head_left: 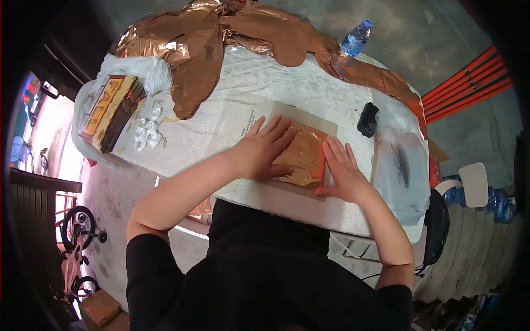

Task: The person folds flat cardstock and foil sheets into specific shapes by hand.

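Note:
A flat packet with an orange-gold shiny surface (306,157) lies on a sheet of grey-brown cardboard (327,126) near the table's front edge. My left hand (266,148) rests on the packet's left part, palm down with the fingers spread. Against the packet's right edge lies my right hand (345,172), its fingers stretched out and its thumb apart. Neither hand is wrapped round anything. Printed text shows on the cardboard beside my left hand.
Copper foil (193,71) spreads along the table's far edge, near a water bottle (356,38). A black object (367,119) and plastic bags (400,171) lie at right. At left are a stack of printed packets (113,113) and several small white rolls (148,132).

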Demonstrator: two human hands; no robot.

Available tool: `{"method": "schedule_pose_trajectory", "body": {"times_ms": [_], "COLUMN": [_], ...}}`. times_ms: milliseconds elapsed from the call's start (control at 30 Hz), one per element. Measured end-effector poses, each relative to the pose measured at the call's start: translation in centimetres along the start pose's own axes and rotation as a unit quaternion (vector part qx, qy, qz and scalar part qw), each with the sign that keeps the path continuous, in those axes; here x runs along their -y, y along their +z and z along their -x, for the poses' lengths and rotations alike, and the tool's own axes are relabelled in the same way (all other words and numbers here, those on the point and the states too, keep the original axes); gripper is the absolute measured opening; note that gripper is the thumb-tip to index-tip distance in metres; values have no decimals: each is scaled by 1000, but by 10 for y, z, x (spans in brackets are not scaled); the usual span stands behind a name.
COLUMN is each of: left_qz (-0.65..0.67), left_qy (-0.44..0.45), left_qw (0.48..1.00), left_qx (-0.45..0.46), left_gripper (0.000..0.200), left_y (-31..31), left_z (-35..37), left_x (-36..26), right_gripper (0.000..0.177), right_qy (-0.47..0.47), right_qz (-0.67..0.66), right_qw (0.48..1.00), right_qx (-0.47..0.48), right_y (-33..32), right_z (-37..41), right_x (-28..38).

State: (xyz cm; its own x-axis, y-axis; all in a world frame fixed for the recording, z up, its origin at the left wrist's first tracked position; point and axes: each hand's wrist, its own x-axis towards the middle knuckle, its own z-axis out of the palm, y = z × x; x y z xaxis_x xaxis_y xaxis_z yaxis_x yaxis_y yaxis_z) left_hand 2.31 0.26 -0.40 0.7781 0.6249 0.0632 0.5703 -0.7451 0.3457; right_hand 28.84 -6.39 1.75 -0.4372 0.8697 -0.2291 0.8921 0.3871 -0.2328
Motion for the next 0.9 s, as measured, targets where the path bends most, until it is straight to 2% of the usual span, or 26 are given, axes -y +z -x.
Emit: {"method": "schedule_pose_trajectory", "body": {"times_ms": [167, 733, 833, 900], "left_qz": [-23, -3, -7, -9], "left_qy": [37, 28, 22, 20], "left_qw": [999, 1000, 1000, 1000], "left_qx": [-7, -11, -5, -1], "left_gripper": [87, 94, 94, 95], "left_y": [10, 2, 0, 0], "left_z": [-10, -8, -8, -9], "left_x": [1, 0, -1, -2], "right_gripper": [117, 116, 116, 118], "right_qy": [0, 66, 76, 41], "right_qz": [-9, -16, -61, -97], "right_qw": [1000, 998, 995, 994], "right_qx": [4, 9, 25, -21], "right_y": [-2, -12, -17, -14], "right_z": [0, 8, 5, 1], "right_x": [2, 12, 9, 5]}}
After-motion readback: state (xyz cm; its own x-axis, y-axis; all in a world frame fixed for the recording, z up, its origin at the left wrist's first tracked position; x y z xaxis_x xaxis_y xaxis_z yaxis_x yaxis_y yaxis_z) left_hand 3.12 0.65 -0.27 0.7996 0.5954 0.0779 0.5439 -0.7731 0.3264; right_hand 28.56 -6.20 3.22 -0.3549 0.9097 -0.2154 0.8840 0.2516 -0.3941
